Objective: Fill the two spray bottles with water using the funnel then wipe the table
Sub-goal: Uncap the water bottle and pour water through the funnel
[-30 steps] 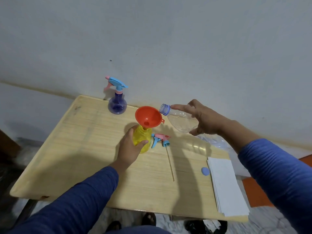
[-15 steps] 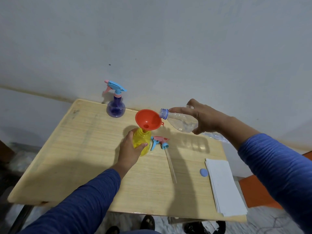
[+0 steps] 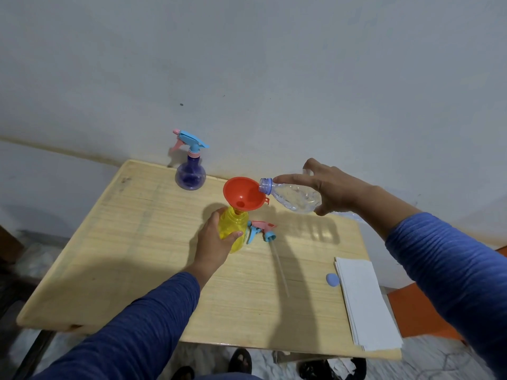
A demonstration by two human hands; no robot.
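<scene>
My left hand [image 3: 212,241] grips the yellow spray bottle [image 3: 233,226] standing near the middle of the wooden table [image 3: 137,256]. An orange funnel [image 3: 242,194] sits in the bottle's neck. My right hand [image 3: 333,190] holds a clear plastic water bottle [image 3: 293,197] tilted on its side, its open mouth at the funnel's right rim. The yellow bottle's blue and pink spray head [image 3: 260,230] with its long tube lies on the table just to the right. A purple spray bottle [image 3: 191,175] with its head on stands at the table's back edge.
A stack of white paper towels [image 3: 366,303] lies along the table's right edge, with a small blue bottle cap [image 3: 332,279] beside it. A plain wall rises right behind the table. The floor and dark footwear show below the front edge.
The water bottle's mouth has moved left and down onto the funnel's rim. My left hand has kept its hold on the yellow bottle.
</scene>
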